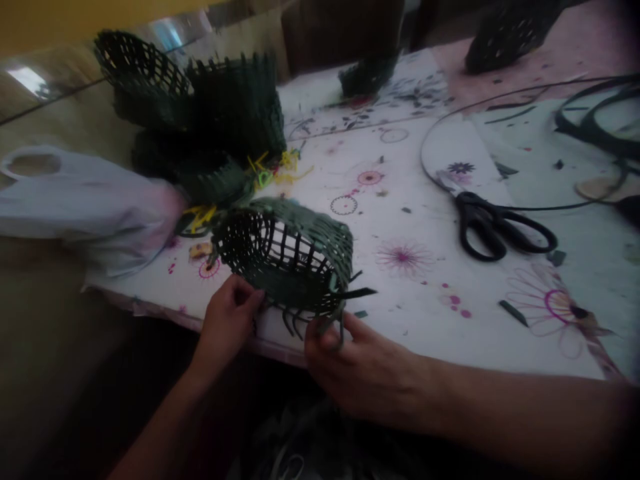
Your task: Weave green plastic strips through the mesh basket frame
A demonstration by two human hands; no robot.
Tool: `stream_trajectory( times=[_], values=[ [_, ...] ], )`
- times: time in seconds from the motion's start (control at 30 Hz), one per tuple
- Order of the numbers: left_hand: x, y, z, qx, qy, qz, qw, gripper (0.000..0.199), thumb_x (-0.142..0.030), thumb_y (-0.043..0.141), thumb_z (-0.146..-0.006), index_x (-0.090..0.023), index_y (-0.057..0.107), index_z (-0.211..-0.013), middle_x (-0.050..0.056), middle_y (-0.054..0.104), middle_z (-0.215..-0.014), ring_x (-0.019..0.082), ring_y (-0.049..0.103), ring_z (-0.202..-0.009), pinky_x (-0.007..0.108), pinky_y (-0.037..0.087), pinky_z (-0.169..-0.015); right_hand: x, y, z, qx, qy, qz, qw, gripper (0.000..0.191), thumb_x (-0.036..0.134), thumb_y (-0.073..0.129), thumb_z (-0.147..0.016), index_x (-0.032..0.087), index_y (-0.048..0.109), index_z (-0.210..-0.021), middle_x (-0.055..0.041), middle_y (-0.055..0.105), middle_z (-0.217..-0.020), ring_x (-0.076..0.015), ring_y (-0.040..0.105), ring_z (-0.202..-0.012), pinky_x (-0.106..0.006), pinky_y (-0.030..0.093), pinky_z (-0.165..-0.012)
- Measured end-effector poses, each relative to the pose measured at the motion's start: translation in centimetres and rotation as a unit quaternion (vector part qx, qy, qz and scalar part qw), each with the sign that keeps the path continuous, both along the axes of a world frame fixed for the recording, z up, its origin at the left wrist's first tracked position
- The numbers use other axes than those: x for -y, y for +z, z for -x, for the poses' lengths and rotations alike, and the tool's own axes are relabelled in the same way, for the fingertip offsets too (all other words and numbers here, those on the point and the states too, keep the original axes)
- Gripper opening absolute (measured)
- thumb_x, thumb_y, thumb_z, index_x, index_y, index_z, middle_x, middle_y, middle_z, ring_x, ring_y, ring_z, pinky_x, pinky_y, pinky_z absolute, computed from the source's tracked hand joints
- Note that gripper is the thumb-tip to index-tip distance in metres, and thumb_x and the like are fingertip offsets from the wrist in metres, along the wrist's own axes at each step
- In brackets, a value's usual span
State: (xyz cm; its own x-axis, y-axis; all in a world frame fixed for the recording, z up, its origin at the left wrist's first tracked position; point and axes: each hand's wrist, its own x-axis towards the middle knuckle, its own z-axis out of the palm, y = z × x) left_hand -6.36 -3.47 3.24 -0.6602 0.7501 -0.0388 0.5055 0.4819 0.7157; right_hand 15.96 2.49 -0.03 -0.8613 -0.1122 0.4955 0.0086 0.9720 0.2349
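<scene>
Dark green basket (300, 223), pink-flowered white tablecloth (415, 300)

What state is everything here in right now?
Green woven basket, unfinished, loose strip ends sticking out
Left hand, gripping the basket
Right hand, gripping the basket near the loose strips
Black-handled scissors, shut, lying down
White plastic bag, crumpled
Dark green baskets, piled together
Black strip, loosely coiled

One held basket (300, 230) (dark green), one pair of scissors (475, 213).

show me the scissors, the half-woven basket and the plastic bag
scissors (473, 208), head view, black grip near the pivot
half-woven basket (295, 223), head view, woven upper wall
plastic bag (85, 197), head view, middle of the bag
</scene>
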Motion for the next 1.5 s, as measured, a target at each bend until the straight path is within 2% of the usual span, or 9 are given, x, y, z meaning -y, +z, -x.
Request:
stream_trajectory(
  times=[0.4, 0.5, 0.6, 0.67, 0.73, 0.83, 0.93, 1.13, 1.5],
  values=[
    [-0.6, -0.9, -0.2, -0.082, 0.001, -0.003, 0.997, 0.018, -0.028, 0.064, -0.070, -0.021, 0.047, -0.072, -0.006, 0.047, -0.063, 0.014, 0.046, -0.061, 0.026, 0.033, -0.059, -0.8, 0.3, -0.9, -0.056, 0.038, 0.031, 0.997, 0.025, 0.019, 0.046, -0.096, 0.011, 0.069, -0.102, -0.0143, 0.067, -0.115, -0.0295, 0.052, -0.119, -0.050, 0.048, -0.098],
    [-0.5, -0.9, 0.1, -0.081, -0.006, -0.007, 0.997, 0.019, -0.028, 0.064, -0.069, -0.021, 0.046, -0.072, -0.005, 0.045, -0.063, 0.014, 0.044, -0.062, 0.026, 0.032, -0.059, -1.4, 1.2, -1.5, -0.106, 0.079, 0.113, 0.985, 0.021, 0.019, 0.051, -0.095, 0.016, 0.066, -0.082, -0.0089, 0.066, -0.092, -0.0241, 0.057, -0.093, -0.041, 0.049, -0.077],
    [-0.2, -1.0, 0.8, -0.031, -0.025, -0.021, 0.999, 0.022, -0.029, 0.064, -0.067, -0.022, 0.044, -0.073, -0.006, 0.043, -0.064, 0.014, 0.042, -0.061, 0.025, 0.031, -0.058, -2.5, 1.8, -1.7, -0.183, 0.025, 0.200, 0.962, 0.021, 0.021, 0.055, -0.094, 0.018, 0.059, -0.073, -0.0039, 0.055, -0.070, -0.0180, 0.048, -0.068, -0.034, 0.041, -0.060],
    [0.0, -1.2, 1.3, -0.006, -0.040, -0.033, 0.999, 0.024, -0.031, 0.064, -0.068, -0.022, 0.043, -0.074, -0.006, 0.042, -0.064, 0.013, 0.041, -0.061, 0.025, 0.031, -0.057, -3.8, 1.7, -1.6, -0.232, -0.041, 0.251, 0.939, 0.015, 0.028, 0.058, -0.094, 0.018, 0.061, -0.084, -0.0067, 0.058, -0.081, -0.0197, 0.051, -0.076, -0.035, 0.045, -0.065],
    [0.2, -1.4, 2.0, 0.001, -0.049, -0.036, 0.998, 0.025, -0.034, 0.064, -0.068, -0.022, 0.043, -0.074, -0.006, 0.042, -0.065, 0.013, 0.041, -0.062, 0.024, 0.032, -0.058, -5.3, 1.5, -1.2, -0.250, -0.081, 0.313, 0.913, 0.029, 0.041, 0.062, -0.092, 0.018, 0.061, -0.109, -0.0124, 0.061, -0.105, -0.0250, 0.057, -0.095, -0.042, 0.052, -0.079],
    [0.4, -1.3, 2.6, 0.021, -0.067, -0.027, 0.997, 0.028, -0.037, 0.066, -0.067, -0.022, 0.043, -0.074, -0.006, 0.043, -0.066, 0.013, 0.042, -0.063, 0.025, 0.033, -0.060, -7.2, 1.4, -0.3, -0.200, -0.065, 0.430, 0.878, 0.068, 0.058, 0.069, -0.083, 0.023, 0.048, -0.136, -0.0161, 0.053, -0.129, -0.0310, 0.055, -0.117, -0.050, 0.053, -0.093],
    [0.6, -0.6, 2.7, 0.070, -0.091, 0.004, 0.993, 0.028, -0.038, 0.065, -0.067, -0.023, 0.043, -0.075, -0.005, 0.044, -0.064, 0.015, 0.044, -0.063, 0.025, 0.034, -0.059, -7.8, 2.2, 1.0, -0.139, -0.010, 0.504, 0.852, 0.092, 0.066, 0.074, -0.073, 0.029, 0.035, -0.149, -0.0163, 0.046, -0.142, -0.0337, 0.051, -0.128, -0.056, 0.050, -0.101],
    [0.9, 0.6, 2.8, 0.064, -0.119, 0.013, 0.991, 0.023, -0.035, 0.062, -0.067, -0.023, 0.042, -0.071, -0.002, 0.049, -0.066, 0.019, 0.049, -0.070, 0.029, 0.038, -0.062, -6.9, 4.2, 3.2, -0.074, 0.107, 0.531, 0.837, 0.109, 0.064, 0.080, -0.066, 0.030, 0.026, -0.155, -0.0114, 0.038, -0.154, -0.0348, 0.035, -0.144, -0.054, 0.032, -0.119],
    [1.1, -0.2, 4.2, 0.086, -0.157, 0.042, 0.983, 0.018, -0.032, 0.058, -0.074, -0.022, 0.043, -0.075, -0.005, 0.048, -0.066, 0.014, 0.044, -0.063, 0.024, 0.035, -0.057, -6.0, 2.1, 2.7, -0.123, 0.082, 0.571, 0.807, 0.101, 0.054, 0.083, -0.068, 0.035, 0.030, -0.153, -0.0065, 0.041, -0.149, -0.0315, 0.040, -0.138, -0.049, 0.034, -0.118]
  ],
)
